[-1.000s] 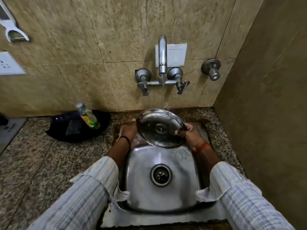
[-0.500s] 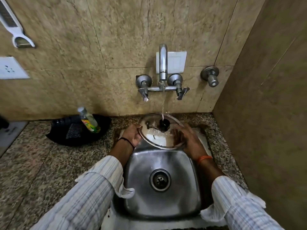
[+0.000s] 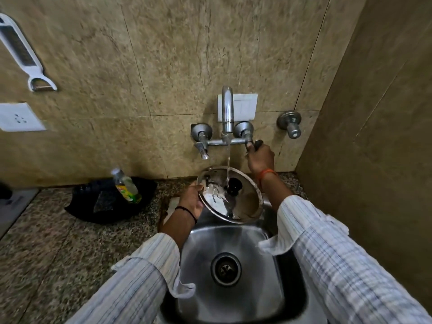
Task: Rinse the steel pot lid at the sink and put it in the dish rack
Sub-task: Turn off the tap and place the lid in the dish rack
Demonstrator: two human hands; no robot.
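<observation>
Steel pot lid [image 3: 230,195]: our left hand [image 3: 190,199] grips its rim under running water, our right hand [image 3: 260,157] curled round the tap handle [image 3: 253,144].

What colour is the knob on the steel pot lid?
Black. The knob sits at the centre of the steel pot lid, seen in the head view.

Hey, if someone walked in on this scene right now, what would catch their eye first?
Probably the thin stream of water falling from the wall tap onto the steel pot lid, which the left hand holds by its rim, tilted over the back of the sink. Next, the right hand reaching up to grip the tap's right handle. On the counter to the left, a bottle stands in a black tray.
</observation>
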